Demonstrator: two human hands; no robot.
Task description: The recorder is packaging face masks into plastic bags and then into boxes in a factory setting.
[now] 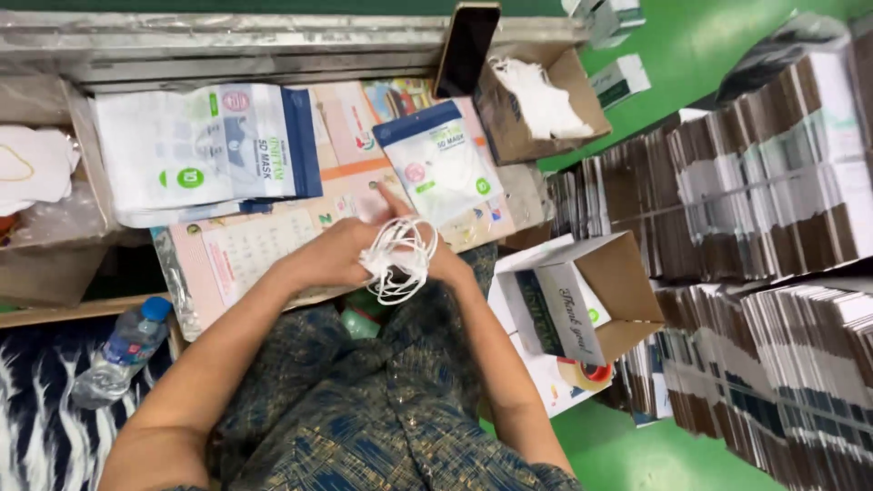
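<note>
While both hands meet in the middle, just above the lap, they hold a small bunch of white face masks [398,259] between them. The left hand [335,256] is closed around one side of the bunch and the right hand [447,264] grips the other, with one finger poking up. These masks look very light, soft and floppy, and their thin ear loops hang down and could tangle, so pinching the stack by its folded edges seems best. Both arms are bent, elbows out. A flat mask pouch [439,164] lies just beyond on the table [264,245].
</note>
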